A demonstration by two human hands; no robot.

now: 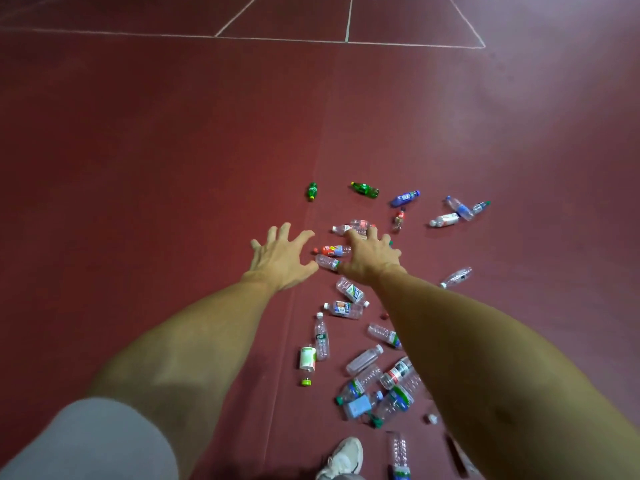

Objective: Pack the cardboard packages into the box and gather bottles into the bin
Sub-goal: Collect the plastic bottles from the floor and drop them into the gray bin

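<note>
Bottles: clear and coloured plastic bottles [363,360] lie on their sides on dark red floor [173,150], strung near to far, right of centre, with long axes pointing every way. Far end: small green bottle [312,191] runs near-far, cap near. Second green bottle [365,189] lies left-right, cap left. Blue bottle [404,198] has cap right. Between the hands, red-labelled clear bottle [334,250] points cap left. Left hand [282,254] and right hand [372,258] are outstretched, fingers splayed wide, gripping nothing. White sneaker [343,457] sits at near edge.
</note>
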